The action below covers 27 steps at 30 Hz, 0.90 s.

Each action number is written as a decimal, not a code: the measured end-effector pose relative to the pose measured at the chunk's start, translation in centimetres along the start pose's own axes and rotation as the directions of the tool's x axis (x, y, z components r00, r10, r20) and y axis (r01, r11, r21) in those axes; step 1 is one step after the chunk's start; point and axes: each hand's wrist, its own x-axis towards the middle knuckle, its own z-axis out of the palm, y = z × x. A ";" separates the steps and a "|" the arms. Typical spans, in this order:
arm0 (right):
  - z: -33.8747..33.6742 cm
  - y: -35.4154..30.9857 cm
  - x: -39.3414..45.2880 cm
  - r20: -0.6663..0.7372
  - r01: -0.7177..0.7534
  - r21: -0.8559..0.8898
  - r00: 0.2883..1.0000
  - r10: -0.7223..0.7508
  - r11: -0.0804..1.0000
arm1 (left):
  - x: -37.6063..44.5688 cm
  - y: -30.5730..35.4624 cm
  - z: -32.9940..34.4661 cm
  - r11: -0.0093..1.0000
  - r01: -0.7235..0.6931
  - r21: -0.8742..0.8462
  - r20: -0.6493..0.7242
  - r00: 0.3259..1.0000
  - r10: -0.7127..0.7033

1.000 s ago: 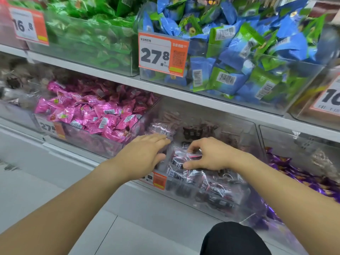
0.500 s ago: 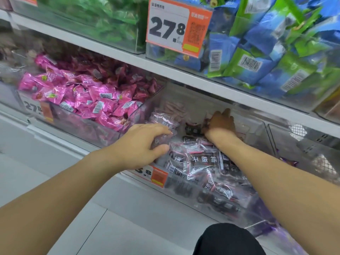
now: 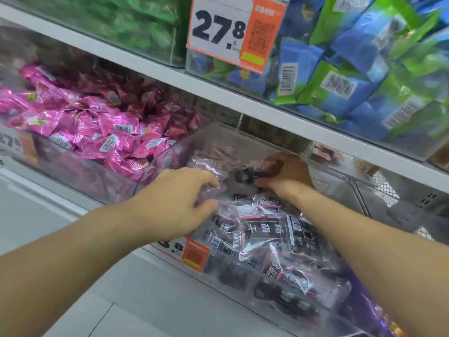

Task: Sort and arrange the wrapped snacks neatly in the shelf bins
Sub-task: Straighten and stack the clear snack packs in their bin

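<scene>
Inside the clear bin [image 3: 243,132], your left hand [image 3: 175,200] grips a clear-wrapped snack [image 3: 209,190]; your right hand [image 3: 286,176] pinches a dark snack [image 3: 245,177] farther back.

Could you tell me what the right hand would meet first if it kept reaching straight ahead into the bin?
Probably the clear bin's back wall: the right hand grips a dark wrapped snack deep inside, though depth is unclear.

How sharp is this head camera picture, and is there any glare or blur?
Head view: motion blur smears the green packets and the left edge; the price tag digits stay readable; soft glare sheens the clear bin walls and the dark wrapped snacks; wide-angle tilt slants the shelf.
</scene>
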 end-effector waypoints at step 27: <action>-1.0 -0.2 4.6 0.241 0.494 -0.383 0.869 -0.431 0.781 | 6.5 -0.7 2.5 0.913 -0.092 0.396 0.190 0.982 0.017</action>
